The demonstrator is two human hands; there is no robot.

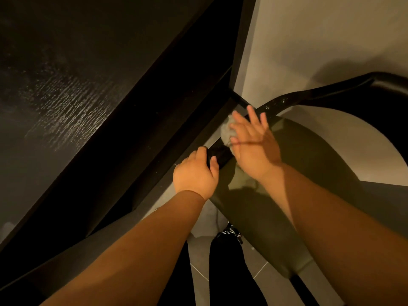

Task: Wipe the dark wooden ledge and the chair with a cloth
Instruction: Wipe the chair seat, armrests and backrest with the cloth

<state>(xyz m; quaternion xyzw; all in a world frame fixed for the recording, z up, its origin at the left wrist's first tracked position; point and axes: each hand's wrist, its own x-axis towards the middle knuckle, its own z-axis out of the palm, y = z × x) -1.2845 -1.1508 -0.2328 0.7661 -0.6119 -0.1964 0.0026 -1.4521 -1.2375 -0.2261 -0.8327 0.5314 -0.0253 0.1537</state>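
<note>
The left hand (195, 174) was clamped on the near end of the chair's black top rail (309, 93), fingers and thumb curled round it, most likely to steady the chair while the other hand rubbed. The right hand (254, 146) lay nearly flat, its fingers straight and slightly spread, pressing a pale crumpled cloth (227, 131) against the same rail just beyond the left hand. The flat palm probably served to spread pressure along the narrow rail. The cloth sat where the rail passed close to the lower edge of the dark wooden ledge (66, 96), whether touching it I could not tell. The olive chair seat (287, 184) lay below the right wrist, above the tiled floor (201, 272). The two hands were close but apart.
</note>
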